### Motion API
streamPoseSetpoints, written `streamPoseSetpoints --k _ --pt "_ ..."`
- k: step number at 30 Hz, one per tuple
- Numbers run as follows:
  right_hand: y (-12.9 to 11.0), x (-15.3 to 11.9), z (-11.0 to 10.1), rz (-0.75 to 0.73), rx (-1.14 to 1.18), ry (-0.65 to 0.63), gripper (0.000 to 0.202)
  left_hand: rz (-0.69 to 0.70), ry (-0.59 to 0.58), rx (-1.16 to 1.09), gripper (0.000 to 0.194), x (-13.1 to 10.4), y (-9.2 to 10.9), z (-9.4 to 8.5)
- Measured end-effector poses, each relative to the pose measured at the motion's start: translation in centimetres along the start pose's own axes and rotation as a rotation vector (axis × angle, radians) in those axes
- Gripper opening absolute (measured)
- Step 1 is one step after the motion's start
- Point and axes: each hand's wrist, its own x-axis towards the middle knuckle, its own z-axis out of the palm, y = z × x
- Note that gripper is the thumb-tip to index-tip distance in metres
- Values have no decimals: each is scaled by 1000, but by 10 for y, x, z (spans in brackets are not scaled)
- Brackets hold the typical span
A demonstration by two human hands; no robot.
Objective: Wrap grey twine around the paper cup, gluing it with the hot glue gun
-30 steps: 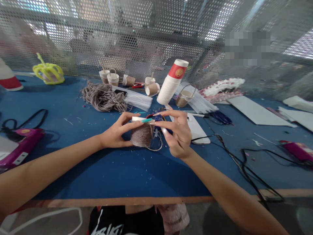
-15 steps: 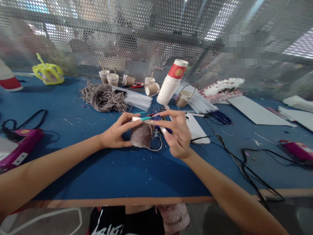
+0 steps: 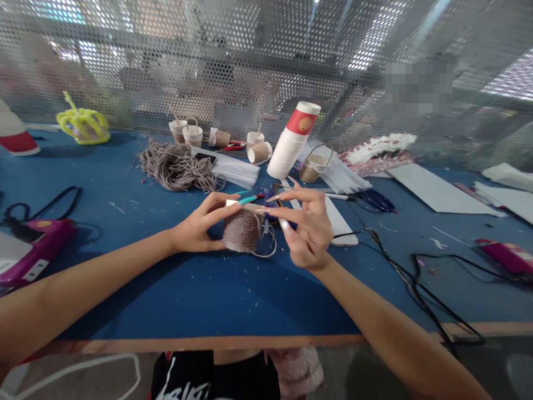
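Observation:
A paper cup wound with taupe cord (image 3: pixel 241 230) lies near the middle of the blue table, its white rim showing at the upper left. My left hand (image 3: pixel 204 225) is closed around its left side, with long turquoise nails over the top and the thumb low. My right hand (image 3: pixel 306 225) is beside the cup's right edge, thumb and fingers pinched on a strand of cord running from the rim. A thin loop of cord (image 3: pixel 272 244) hangs at the cup's lower right. Behind the fingers is a blue object (image 3: pixel 270 198), partly hidden.
Beyond the hands are a cord bundle (image 3: pixel 170 165), small wrapped cups (image 3: pixel 192 135), a leaning paper cup stack (image 3: pixel 291 141) and clear sticks (image 3: pixel 233 166). A white phone (image 3: pixel 341 225) lies right, near black cables (image 3: pixel 391 261). Magenta glue guns (image 3: pixel 41 250) flank both sides.
My right hand has shifted slightly right, away from the cup, with its fingers a little more lifted. My left hand and the cup have barely moved.

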Motion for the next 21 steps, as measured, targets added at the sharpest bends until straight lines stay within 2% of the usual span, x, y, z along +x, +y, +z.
streamPoseSetpoints --k 4,8,13,17,21 --pt "0 0 -1 -11 -38 -25 42 3 -4 -17 82 -3 -1 1" --pt "2 -1 -1 -23 -14 24 44 23 7 10 79 -1 -1 0" --pt "-2 1 -2 -26 -31 -56 46 41 29 100 96 0 -1 0" --pt "-6 2 -2 23 -83 -119 46 3 20 120 101 0 3 -2" --pt "-5 -1 -1 58 -77 -125 43 -72 21 111 103 1 8 -4"
